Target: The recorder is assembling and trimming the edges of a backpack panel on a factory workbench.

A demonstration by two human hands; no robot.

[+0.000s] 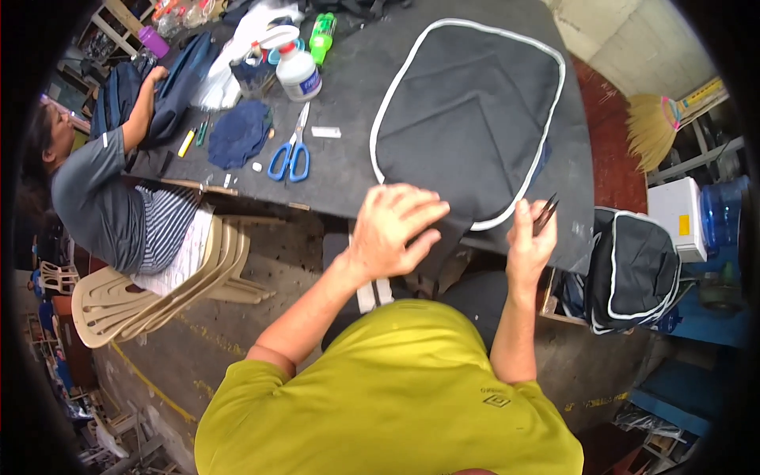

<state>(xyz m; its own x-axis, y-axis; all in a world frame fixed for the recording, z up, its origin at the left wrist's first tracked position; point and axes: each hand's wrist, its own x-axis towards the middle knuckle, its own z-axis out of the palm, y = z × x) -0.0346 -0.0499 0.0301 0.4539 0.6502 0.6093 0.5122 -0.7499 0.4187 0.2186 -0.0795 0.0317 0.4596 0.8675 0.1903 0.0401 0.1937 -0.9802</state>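
Note:
A black fabric panel (467, 119) with rounded corners and white piping (377, 119) round its edge lies on the dark table, creased across its middle. Over its near left edge is my left hand (389, 233), fingers spread and holding nothing; whether it touches the cloth I cannot tell. At the near right corner, my right hand (529, 252) is closed round a small dark pair of thread snips (545, 214), their two pointed tips upward. Left of the panel lie blue-handled scissors (291, 154), apart from both hands.
A dark blue cloth (239, 134), white bottle (298, 73) and green bottle (321, 38) are on the table (348, 170). At left a co-worker (99, 190) sits on stacked plastic chairs (182, 285), handling a dark bag. A black bag (643, 269) with white piping stands at right.

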